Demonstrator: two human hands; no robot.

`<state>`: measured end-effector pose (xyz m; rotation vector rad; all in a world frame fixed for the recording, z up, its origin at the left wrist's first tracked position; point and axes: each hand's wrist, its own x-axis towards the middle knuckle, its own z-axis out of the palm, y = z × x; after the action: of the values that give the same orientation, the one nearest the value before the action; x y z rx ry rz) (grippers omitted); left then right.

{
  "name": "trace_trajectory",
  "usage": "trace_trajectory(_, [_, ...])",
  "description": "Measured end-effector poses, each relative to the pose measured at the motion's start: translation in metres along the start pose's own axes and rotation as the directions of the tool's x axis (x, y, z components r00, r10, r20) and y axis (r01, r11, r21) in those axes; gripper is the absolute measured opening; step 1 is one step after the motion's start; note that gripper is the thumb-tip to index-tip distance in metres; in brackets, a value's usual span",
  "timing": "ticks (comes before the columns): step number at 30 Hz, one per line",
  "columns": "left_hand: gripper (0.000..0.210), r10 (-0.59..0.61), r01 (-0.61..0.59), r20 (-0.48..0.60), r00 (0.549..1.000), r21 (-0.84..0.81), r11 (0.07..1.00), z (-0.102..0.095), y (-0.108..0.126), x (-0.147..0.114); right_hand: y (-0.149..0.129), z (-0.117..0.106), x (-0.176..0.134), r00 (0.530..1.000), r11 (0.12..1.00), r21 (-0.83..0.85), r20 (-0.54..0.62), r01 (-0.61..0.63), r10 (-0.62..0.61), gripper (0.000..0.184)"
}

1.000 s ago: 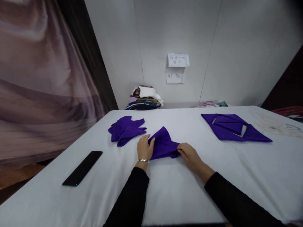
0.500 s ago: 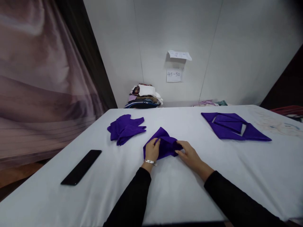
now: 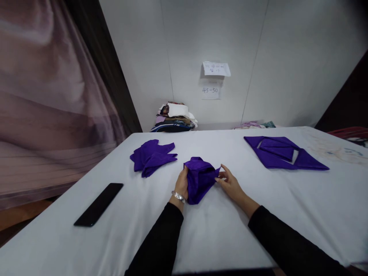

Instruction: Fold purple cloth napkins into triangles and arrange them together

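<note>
A purple piece of cloth [image 3: 201,179] is held just over the white-covered table, bunched and partly opened between my hands. My left hand [image 3: 182,184], with a silver bracelet at the wrist, grips its left side; the fingers go behind the fabric and are partly hidden. On the right, my right hand [image 3: 228,183] pinches a pointed corner of the same cloth between thumb and fingers. Beyond my left hand lies a loose heap of purple cloth pieces [image 3: 152,156]. Farther right a flat, folded purple cloth [image 3: 280,149] with slits showing white rests on the table.
A black flat slab, like a phone [image 3: 99,205], lies at the left on the white tablecloth [image 3: 224,237]. Folded clothes [image 3: 174,118] are stacked behind the table against the wall. Paper notes [image 3: 216,69] hang there. A pinkish curtain [image 3: 54,96] falls along the left side.
The cloth has been turned and lifted, its hollow now facing more to the right. My left hand has shifted to its left side; my right fingers have moved to a corner.
</note>
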<state>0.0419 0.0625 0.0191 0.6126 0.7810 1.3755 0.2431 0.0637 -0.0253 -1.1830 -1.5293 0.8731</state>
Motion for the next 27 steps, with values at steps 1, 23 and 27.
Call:
trace_trajectory(1, [0.041, -0.028, 0.029, 0.027, 0.999, -0.010, 1.000, 0.002, -0.001, -0.001, 0.000, 0.000, 0.001, 1.000, 0.999, 0.048, -0.025, -0.009, 0.010, 0.066])
trace_trajectory(23, [0.028, 0.363, -0.226, -0.601, 0.712, 0.294, 0.929, -0.061, 0.057, 0.013, -0.018, -0.108, -0.005, 0.810, 0.970, 0.244, -0.565, -0.021, 0.160, 0.037])
trace_trajectory(27, [0.024, 0.481, -0.046, -0.477, 0.736, 0.674, 0.738, -0.074, 0.068, -0.011, -0.007, -0.144, -0.036, 0.904, 0.975, -0.098, -0.404, -0.199, 0.144, 0.046])
